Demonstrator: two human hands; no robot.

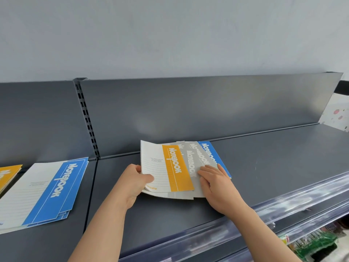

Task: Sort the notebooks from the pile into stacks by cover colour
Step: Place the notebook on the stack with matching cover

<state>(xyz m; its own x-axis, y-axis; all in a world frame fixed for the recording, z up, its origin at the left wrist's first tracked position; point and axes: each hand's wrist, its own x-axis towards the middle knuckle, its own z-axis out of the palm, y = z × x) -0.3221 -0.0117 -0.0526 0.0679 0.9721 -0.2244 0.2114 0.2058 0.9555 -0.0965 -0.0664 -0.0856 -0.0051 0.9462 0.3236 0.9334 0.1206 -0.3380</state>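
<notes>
- Picking step: my left hand (135, 183) grips the orange notebook (175, 167) by its left edge, thumb on top, atop the pile on the shelf (264, 167).
- My right hand (215, 184) lies flat, fingers straight, pinning the grey notebooks (198, 157); a blue notebook (213, 152) lies beneath.
- Next, I judge: lift it clear and carry it left past the blue stack (56, 188) to the orange stack (9, 174).
</notes>
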